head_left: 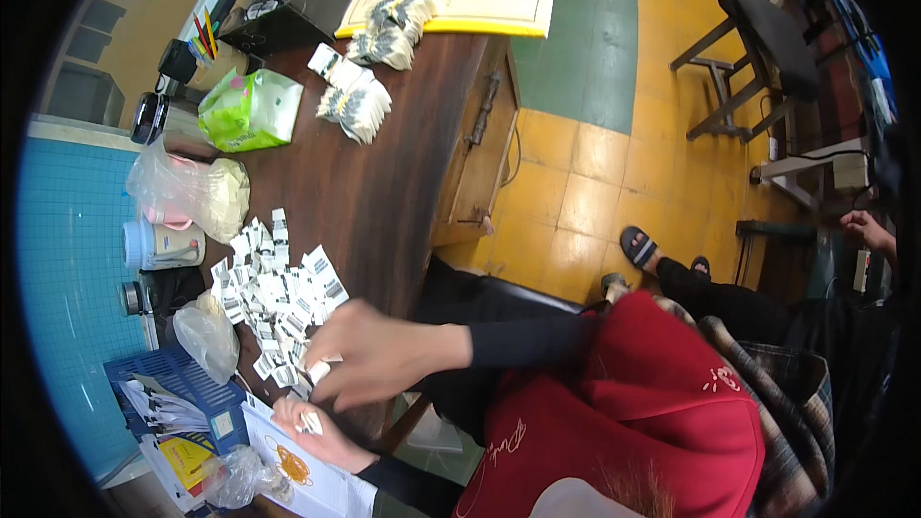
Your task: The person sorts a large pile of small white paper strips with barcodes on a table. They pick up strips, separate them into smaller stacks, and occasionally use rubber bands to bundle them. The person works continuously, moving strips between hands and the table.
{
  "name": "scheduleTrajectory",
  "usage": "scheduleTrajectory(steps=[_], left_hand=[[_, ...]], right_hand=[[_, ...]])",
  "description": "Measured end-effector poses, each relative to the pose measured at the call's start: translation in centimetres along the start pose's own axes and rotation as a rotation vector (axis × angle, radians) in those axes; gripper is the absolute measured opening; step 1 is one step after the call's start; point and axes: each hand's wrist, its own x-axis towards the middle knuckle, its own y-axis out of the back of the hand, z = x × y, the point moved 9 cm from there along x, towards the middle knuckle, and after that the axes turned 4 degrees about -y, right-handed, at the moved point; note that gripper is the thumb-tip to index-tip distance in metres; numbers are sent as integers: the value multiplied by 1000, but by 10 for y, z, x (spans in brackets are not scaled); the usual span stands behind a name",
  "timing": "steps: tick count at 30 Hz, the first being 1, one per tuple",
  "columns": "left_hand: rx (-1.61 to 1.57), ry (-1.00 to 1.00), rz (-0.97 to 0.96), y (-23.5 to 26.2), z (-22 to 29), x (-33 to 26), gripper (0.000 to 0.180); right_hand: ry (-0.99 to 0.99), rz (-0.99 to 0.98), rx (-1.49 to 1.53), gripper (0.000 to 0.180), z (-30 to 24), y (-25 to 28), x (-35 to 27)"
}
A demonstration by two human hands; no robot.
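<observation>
Blue basket (182,379) holds papers; hands (369,350) pinch tags (278,293).

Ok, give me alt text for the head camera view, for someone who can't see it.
Two bare hands work over a scattered pile of small white tags on a dark wooden desk: the right hand pinches one tag, the left hand holds another. Bundled tags, a green packet and clear plastic bags lie further back.

Small workshop office, wooden desk (384,182), pen cup (203,56), paper tags (273,293), tiled floor (585,173)
</observation>
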Motion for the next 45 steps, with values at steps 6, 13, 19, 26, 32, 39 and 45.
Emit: scheduleTrajectory(steps=[6,13,19,26,32,39,45], left_hand=[[-32,-250,156,23,37,-11,13],[-255,-143,41,3,-17,-14,8],[-189,-175,114,0,-27,2,11],[-77,-189,200,12,-15,4,16],[15,-208,237,19,-3,0,21],[229,-249,284,23,10,-7,27],[631,-340,263,11,-1,-5,33]], right_hand=[[-697,1488,-220,44,177,239,-217],[-1387,1302,386,66,387,183,-371],[-1347,1305,291,57,391,180,-387],[-1330,1343,415,64,419,174,-396],[-1353,1268,672,63,448,157,-404],[-1256,1571,-72,46,298,221,-331],[-588,1018,-126,21,83,205,-101]])
